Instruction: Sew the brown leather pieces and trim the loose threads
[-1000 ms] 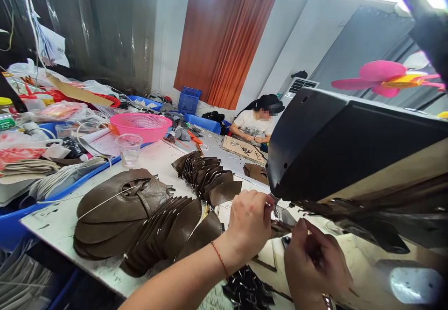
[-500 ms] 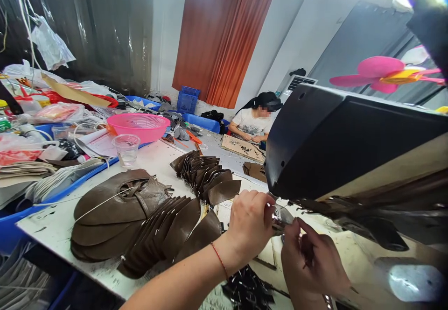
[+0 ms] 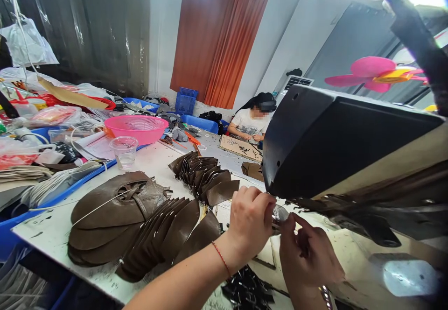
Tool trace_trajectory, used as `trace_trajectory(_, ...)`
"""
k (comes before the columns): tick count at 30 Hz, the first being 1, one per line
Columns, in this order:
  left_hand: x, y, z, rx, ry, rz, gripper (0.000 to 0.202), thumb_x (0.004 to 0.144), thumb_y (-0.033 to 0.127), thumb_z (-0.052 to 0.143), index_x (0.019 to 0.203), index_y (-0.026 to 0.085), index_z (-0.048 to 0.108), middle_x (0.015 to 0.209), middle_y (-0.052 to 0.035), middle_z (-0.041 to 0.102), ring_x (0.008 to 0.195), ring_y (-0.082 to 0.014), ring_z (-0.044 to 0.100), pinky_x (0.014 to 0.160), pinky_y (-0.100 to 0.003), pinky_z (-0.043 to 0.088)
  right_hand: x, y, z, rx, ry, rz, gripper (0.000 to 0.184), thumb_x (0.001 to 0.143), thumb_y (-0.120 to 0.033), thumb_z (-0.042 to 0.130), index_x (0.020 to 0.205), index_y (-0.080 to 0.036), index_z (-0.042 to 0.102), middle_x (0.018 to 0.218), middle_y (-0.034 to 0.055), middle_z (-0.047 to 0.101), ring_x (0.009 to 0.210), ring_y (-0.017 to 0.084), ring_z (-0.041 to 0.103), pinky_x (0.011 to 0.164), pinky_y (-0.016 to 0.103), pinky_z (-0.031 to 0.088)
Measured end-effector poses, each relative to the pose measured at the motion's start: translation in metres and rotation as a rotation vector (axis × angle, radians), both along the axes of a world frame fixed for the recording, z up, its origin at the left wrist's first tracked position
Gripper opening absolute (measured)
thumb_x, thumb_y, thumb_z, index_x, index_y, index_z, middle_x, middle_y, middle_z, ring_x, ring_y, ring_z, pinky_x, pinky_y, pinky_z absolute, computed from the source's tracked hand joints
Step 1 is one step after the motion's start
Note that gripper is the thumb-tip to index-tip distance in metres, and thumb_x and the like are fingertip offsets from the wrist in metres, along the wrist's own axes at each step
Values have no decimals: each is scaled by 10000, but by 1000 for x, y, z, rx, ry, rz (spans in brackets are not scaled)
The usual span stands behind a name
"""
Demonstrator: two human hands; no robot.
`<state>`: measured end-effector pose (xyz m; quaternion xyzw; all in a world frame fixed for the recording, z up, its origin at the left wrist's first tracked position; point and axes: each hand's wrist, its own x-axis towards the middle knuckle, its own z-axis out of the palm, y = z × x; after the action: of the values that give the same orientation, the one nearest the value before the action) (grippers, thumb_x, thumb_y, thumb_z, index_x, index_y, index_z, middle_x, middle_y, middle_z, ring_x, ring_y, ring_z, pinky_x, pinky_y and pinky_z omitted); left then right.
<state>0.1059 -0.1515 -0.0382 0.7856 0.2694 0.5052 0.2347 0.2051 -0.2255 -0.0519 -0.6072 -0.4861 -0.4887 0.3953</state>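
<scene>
Below the black machine head, my left hand, with a red cord on its wrist, is closed with its fingertips at a small shiny metal part. My right hand pinches at the other side of the same part, its thumb and index finger pressed together. Whether the part is loose or fixed to the machine, I cannot tell; my fingers hide much of it. Close to my left forearm lie fanned brown leather pieces and a heap of small black scraps.
Rounded brown leather pieces are piled at the left, with another row of brown pieces farther back. A clear plastic cup and a pink basket stand behind. Across the table sits a co-worker. A pink fan is at upper right.
The view has shifted slightly, so most things appear a little farther left. Both hands stay at the metal part, with only small finger movement.
</scene>
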Motion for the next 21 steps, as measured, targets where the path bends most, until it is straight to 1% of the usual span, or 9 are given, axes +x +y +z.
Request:
trace_trajectory(4, 10, 1, -1, 168, 35, 76, 157, 907, 284, 507, 915, 256, 661, 903, -46, 604, 836, -221, 488, 715, -370, 388, 0, 2, 1, 24, 27, 34, 120, 773, -95, 685, 863, -174, 695, 535, -37, 523, 451, 81, 451, 454, 227, 346)
trace_trajectory(8, 23, 2, -1, 166, 21, 123, 160, 899, 294, 514, 831, 243, 651, 918, -50, 600, 842, -221, 486, 693, -366, 367, 1, 4, 3, 22, 30, 45, 158, 768, -66, 690, 884, -173, 697, 537, -36, 527, 449, 76, 446, 455, 225, 344)
trace_trajectory(10, 23, 2, -2, 146, 16, 117, 163, 893, 260, 515, 795, 233, 642, 926, -50, 602, 850, -219, 488, 694, -364, 366, 1, 2, 2, 5, 22, 75, 216, 774, -59, 694, 953, -180, 696, 613, -3, 597, 494, 94, 508, 484, 231, 391)
trace_trajectory(12, 14, 0, -4, 168, 31, 82, 162, 888, 240, 518, 782, 224, 639, 917, -51, 601, 844, -215, 488, 704, -364, 375, 2, -5, -3, 15, 4, 110, 310, 778, -44, 684, 1046, -199, 684, 785, 58, 669, 621, 139, 603, 558, 258, 468)
trace_trajectory(14, -5, -5, -7, 251, 52, 15, 155, 883, 237, 524, 778, 213, 635, 886, -50, 597, 831, -210, 490, 717, -366, 393, 1, -16, -10, -50, -12, 147, 401, 793, -25, 640, 1132, -237, 658, 962, 99, 678, 776, 185, 652, 645, 300, 522)
trace_trajectory(15, -17, -8, -8, 314, 71, -42, 136, 875, 225, 529, 789, 209, 633, 889, -49, 599, 843, -210, 497, 736, -371, 406, -1, -23, -14, -106, -11, 183, 425, 801, -19, 618, 1155, -252, 646, 1005, 102, 674, 827, 194, 659, 673, 308, 536)
trace_trajectory(18, -51, -17, -6, 487, 109, -248, 114, 851, 144, 520, 864, 187, 625, 1052, -65, 629, 1035, -224, 523, 906, -392, 436, -11, -43, -19, -278, 65, 410, 386, 826, -27, 578, 1143, -238, 639, 968, 80, 692, 855, 181, 681, 702, 285, 564)
trace_trajectory(19, -59, -19, -4, 527, 121, -328, 130, 850, 124, 505, 885, 180, 617, 1111, -71, 631, 1111, -226, 515, 975, -396, 424, -16, -49, -19, -293, 99, 480, 339, 833, -40, 580, 1110, -223, 647, 938, 73, 700, 839, 173, 689, 698, 270, 570)
trace_trajectory(21, -69, -22, 2, 550, 170, -476, 163, 867, 100, 462, 926, 178, 593, 1196, -86, 623, 1184, -207, 511, 1071, -398, 388, -25, -57, -15, -287, 168, 558, 244, 839, -66, 586, 1020, -209, 663, 885, 61, 709, 779, 157, 699, 665, 242, 573)
